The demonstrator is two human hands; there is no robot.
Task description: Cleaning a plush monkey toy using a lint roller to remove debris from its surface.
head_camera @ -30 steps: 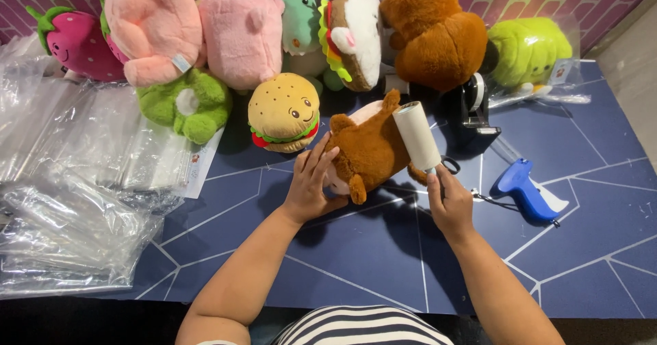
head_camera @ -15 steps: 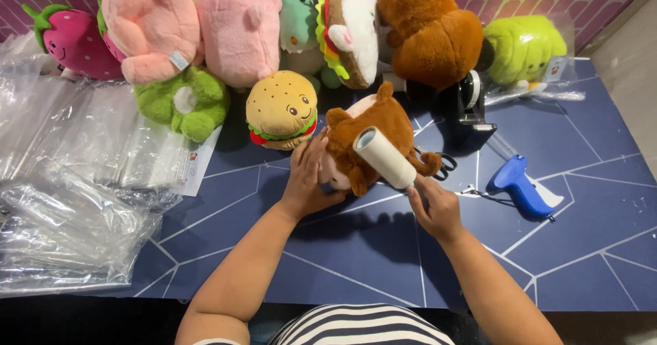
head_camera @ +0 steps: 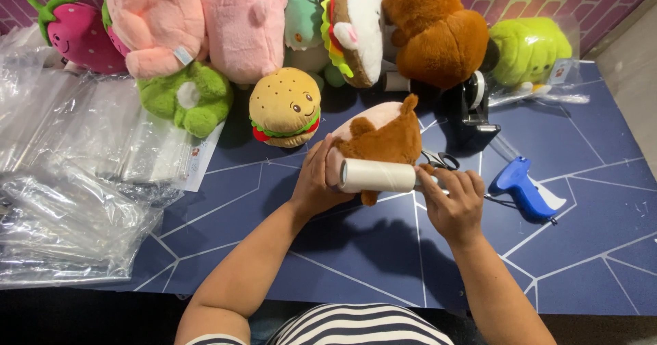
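The brown plush [head_camera: 383, 139] was steadied by the left hand [head_camera: 316, 181] so the roller [head_camera: 376, 176], gripped by the right hand [head_camera: 453, 201], could be laid across it.

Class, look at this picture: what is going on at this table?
A person holds a brown plush toy steady with the left hand and lays a white lint roller across it with the right hand. More plush toys line the back of the blue table, clear bags lie at the left, and a blue tagging gun lies at the right.
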